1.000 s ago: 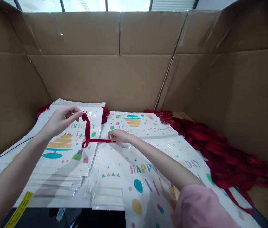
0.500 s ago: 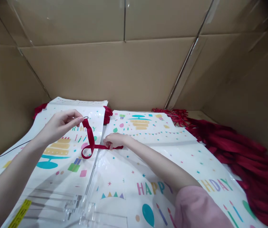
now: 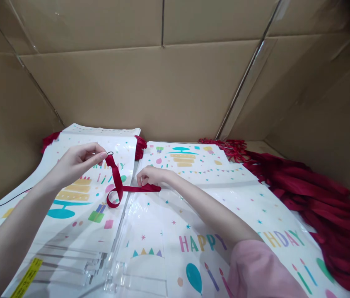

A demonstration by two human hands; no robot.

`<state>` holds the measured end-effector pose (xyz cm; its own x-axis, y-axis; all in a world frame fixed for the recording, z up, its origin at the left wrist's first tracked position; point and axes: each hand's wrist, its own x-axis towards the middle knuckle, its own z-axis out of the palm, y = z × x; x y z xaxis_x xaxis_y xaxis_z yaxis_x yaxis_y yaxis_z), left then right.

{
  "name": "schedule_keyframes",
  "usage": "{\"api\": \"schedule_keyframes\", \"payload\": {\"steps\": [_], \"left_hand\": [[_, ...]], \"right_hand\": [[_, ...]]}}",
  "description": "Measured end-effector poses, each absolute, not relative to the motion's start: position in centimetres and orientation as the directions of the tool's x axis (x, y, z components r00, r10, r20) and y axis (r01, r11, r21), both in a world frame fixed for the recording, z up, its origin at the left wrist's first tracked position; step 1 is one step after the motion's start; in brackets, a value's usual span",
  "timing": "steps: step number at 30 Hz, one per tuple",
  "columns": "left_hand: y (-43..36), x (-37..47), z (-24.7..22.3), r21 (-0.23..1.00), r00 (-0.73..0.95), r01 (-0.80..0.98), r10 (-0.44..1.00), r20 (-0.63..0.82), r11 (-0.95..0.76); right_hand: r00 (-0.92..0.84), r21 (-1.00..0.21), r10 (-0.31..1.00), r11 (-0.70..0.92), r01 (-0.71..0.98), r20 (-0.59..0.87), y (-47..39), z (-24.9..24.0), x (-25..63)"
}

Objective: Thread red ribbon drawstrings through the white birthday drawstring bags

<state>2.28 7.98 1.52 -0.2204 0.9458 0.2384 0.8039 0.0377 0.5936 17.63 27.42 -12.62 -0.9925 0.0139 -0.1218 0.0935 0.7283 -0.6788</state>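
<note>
My left hand [image 3: 80, 161] pinches a small dark metal ring between thumb and forefinger, above the left stack. From the ring hangs a red ribbon [image 3: 118, 178], which curls into a loop and then runs right across the gap between two stacks. Curled fingers of my right hand [image 3: 150, 177] are closed at the ribbon's far stretch, near its loose end; the exact contact is partly hidden. Under both hands lie white printed bags or sheets [image 3: 143, 211] with birthday cakes, balloons and candles, some in glossy clear plastic.
Tall cardboard walls [image 3: 125, 91] enclose the back and sides. Many red ribbons [image 3: 311, 186] are heaped along the right edge, with thinner red strands [image 3: 230, 149] behind. Another red bundle [image 3: 140, 148] pokes out between the stacks. A yellow label [image 3: 27, 278] lies at lower left.
My right hand has risen slightly, and more of the ribbon shows below its fingers. The left hand stays nearly in place with the ring. The view has tilted a little.
</note>
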Motion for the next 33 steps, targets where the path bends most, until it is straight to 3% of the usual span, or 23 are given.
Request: {"api": "schedule_keyframes", "payload": {"steps": [11,21,27,33], "left_hand": [[7.7,2.9,1.9,0.587,-0.248,0.806,0.944,0.218,0.077],[8.1,2.1,1.0,0.593,-0.22,0.801,0.961,0.168,0.08],[9.4,3.6,-1.8,0.559,-0.053,0.829,0.994,0.099,-0.011],[12.5,7.4,-6.3,0.513,0.233,0.836,0.972,-0.009,-0.196]], "right_hand": [[-0.995,-0.759,-0.028,0.648,0.057,-0.099,27.8,-13.7,17.1],[-0.996,-0.717,0.079,0.693,0.076,-0.029,26.7,-11.2,19.4],[-0.934,-0.682,0.252,0.731,0.011,0.255,24.2,-12.0,27.0],[-0.856,-0.677,0.33,0.736,-0.03,0.397,22.9,-16.0,29.7]]}}
